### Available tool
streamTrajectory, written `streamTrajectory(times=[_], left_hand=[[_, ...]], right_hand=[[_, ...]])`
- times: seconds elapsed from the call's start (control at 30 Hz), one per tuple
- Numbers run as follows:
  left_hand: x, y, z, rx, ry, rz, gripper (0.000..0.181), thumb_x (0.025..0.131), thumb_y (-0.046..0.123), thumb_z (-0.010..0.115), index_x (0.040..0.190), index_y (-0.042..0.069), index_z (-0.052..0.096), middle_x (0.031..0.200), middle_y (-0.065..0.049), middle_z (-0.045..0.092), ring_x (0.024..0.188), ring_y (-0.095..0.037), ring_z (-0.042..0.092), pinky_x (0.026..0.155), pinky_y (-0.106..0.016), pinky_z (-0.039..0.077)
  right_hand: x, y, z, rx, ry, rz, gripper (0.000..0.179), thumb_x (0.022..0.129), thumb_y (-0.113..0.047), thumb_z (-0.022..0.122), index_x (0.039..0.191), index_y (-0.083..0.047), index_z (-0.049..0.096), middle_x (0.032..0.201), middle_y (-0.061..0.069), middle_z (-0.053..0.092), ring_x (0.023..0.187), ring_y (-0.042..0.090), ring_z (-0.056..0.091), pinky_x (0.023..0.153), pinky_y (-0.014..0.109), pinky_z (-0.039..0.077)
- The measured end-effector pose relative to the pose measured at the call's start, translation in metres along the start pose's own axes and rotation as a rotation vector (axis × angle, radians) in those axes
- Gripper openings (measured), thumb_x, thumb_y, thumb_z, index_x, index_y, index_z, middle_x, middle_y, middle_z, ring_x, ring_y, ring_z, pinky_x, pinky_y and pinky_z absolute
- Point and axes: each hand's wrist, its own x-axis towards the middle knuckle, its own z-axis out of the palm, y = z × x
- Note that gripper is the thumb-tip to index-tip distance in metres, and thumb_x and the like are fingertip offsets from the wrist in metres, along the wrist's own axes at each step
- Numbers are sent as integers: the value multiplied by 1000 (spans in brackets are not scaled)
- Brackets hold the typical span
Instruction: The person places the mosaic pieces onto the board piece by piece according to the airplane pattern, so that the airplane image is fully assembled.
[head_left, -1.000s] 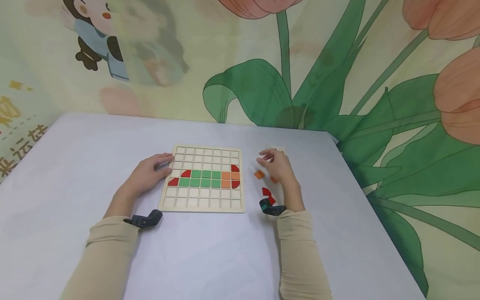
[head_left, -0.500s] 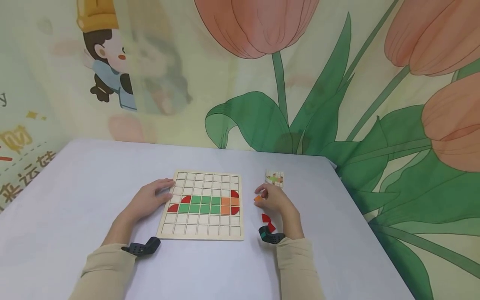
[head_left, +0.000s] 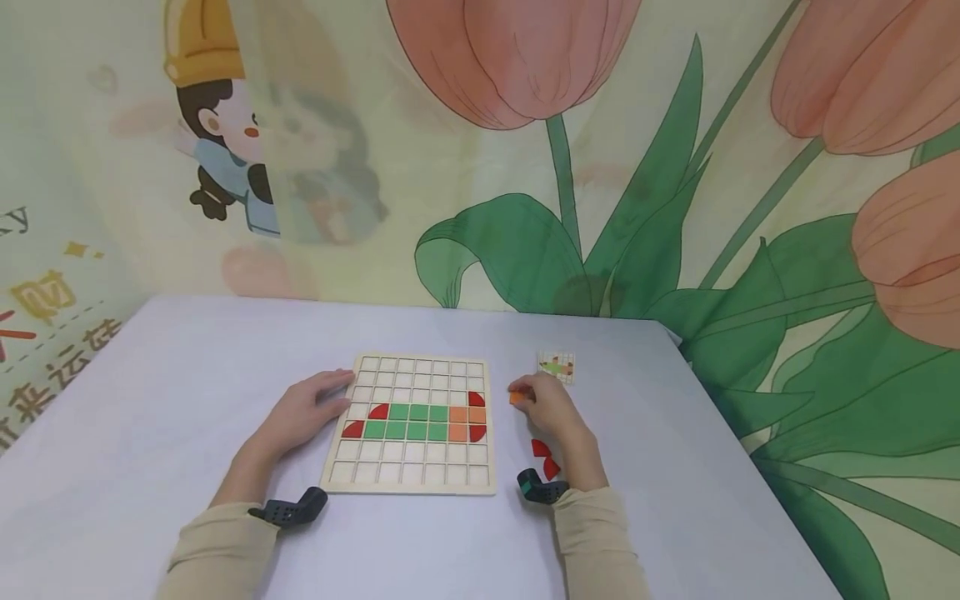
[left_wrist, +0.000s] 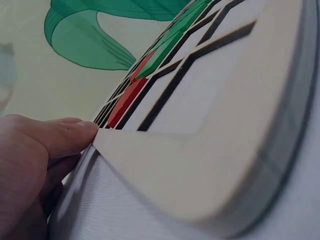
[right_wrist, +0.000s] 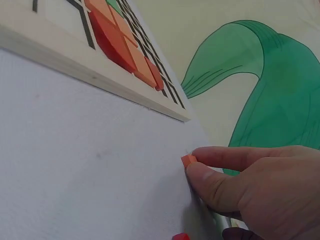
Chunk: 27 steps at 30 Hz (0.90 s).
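A pale wooden grid board (head_left: 414, 452) lies on the table. Across its middle rows sit several green square tiles (head_left: 416, 422), orange tiles (head_left: 457, 423) at the right end and red quarter-round tiles (head_left: 477, 433) at both ends. My left hand (head_left: 300, 410) rests with its fingertips against the board's left edge, as the left wrist view also shows. To the right of the board, my right hand (head_left: 555, 410) pinches a small orange tile (right_wrist: 187, 160) between thumb and forefinger. Whether the tile touches the table is hard to tell.
Loose red quarter-round pieces (head_left: 551, 468) lie near the right wrist. Behind the right hand is a small printed pattern card (head_left: 557, 364), partly covered by the hand. A printed wall cloth (head_left: 337, 275) rises behind the white table (head_left: 412, 550).
The right hand has lowered onto the loose orange tile and now pinches it. The left hand stays at the board's edge. The head view has tilted upward.
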Motion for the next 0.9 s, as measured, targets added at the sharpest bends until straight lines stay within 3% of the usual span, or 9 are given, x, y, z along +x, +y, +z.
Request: streamTrajectory(times=[0.17, 0.4, 0.6, 0.9], left_hand=[[1, 2, -3, 13, 8, -7, 50, 93, 21, 58, 139, 6, 47, 148, -19, 39, 139, -42, 29, 113, -60, 24], [5, 4, -4, 19, 3, 28, 49, 93, 21, 57, 139, 5, 48, 147, -19, 41, 139, -42, 29, 114, -58, 23], [5, 6, 0, 12, -5, -8, 50, 93, 22, 57, 140, 6, 47, 149, -18, 39, 140, -41, 28, 115, -58, 22], [2, 2, 1, 11, 7, -4, 49, 93, 20, 57, 139, 5, 47, 148, -19, 40, 139, -42, 29, 114, -58, 22]], right_hand=[[4, -1, -2, 0, 7, 2, 30, 84, -13, 72, 113, -15, 68, 104, 4, 60, 94, 19, 54, 86, 32, 55], [3, 5, -2, 51, 34, 107, 29, 82, -16, 75, 109, -12, 67, 108, 6, 62, 99, 21, 55, 89, 36, 56], [1, 10, 0, 57, 37, 98, 29, 83, -19, 74, 110, -12, 67, 106, 5, 63, 96, 21, 55, 85, 33, 56], [5, 6, -1, 72, 19, 92, 32, 83, -24, 73, 113, -14, 66, 101, 3, 65, 90, 19, 54, 81, 30, 54]])
